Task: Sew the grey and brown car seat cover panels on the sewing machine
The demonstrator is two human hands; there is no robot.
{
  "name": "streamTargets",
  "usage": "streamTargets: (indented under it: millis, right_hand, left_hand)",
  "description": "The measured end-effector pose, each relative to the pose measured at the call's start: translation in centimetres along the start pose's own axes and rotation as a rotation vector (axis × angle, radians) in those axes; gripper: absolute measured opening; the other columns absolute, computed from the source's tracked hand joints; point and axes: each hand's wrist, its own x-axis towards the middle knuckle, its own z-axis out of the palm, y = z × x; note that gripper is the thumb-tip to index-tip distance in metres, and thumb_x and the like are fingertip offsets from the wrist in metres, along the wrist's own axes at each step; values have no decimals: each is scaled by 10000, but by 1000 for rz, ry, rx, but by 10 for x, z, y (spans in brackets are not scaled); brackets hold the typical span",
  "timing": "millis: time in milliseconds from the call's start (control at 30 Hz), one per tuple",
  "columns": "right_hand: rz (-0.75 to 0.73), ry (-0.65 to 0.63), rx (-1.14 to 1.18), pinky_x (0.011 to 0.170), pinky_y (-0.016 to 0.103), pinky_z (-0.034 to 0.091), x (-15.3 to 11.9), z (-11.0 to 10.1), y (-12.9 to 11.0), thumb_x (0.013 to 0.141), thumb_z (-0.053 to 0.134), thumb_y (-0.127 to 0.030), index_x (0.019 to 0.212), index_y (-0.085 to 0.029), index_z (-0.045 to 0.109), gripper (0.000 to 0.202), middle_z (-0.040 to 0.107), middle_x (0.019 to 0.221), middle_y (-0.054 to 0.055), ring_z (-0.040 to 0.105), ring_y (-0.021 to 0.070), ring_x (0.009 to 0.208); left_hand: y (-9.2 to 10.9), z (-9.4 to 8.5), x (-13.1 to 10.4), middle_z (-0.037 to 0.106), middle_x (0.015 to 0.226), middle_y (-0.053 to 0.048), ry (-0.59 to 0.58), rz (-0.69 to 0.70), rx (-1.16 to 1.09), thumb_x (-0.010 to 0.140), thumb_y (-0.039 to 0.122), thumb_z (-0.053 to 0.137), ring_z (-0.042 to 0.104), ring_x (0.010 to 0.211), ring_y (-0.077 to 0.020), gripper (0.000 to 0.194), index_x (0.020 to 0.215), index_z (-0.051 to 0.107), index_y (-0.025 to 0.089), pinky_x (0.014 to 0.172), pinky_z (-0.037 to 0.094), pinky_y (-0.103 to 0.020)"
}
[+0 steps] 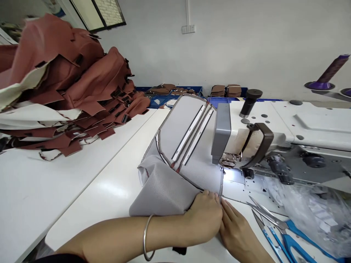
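Note:
A grey fabric cover (164, 186) with brown edging and two white strips lies on the white table, its right edge under the needle area of the sewing machine (233, 135). My left hand (207, 213), below a silver bangle, is closed on the cover's near edge, fingers bent over the seam. Beside it and touching it, my right hand (233, 223) pinches the same edge at the corner just in front of the lit needle plate. The fingertips of both hands are partly hidden by the fabric and each other.
Scissors with blue handles (294, 241) and a clear plastic bag (315, 212) lie at the right. A tall pile of reddish-brown covers (82, 80) stands at the left. Blue bins (197, 89) line the wall; a purple thread spool (331, 71) is at the upper right.

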Motion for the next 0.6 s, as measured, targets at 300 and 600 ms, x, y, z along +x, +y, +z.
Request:
streamTargets:
  millis: [300,600]
  right_hand:
    - [66,35,65,831,447,543,13,6,18,776,384,6,1074,14,575,354,610,1045,255,501,330,1153]
    - [205,80,118,912,424,514,21,30,34,830,341,-23,1222,-23,515,428,599,1126,209,527,267,1139]
  left_hand:
    - [-17,-14,24,613,919,-122,-68,6,-164,767,104,464,535,814,-210,282,1013,599,70,704,423,-335]
    - [-39,-13,48,610,977,-132,13,84,-219,758,82,452,515,872,-207,320,1042,600,95,815,401,-340]
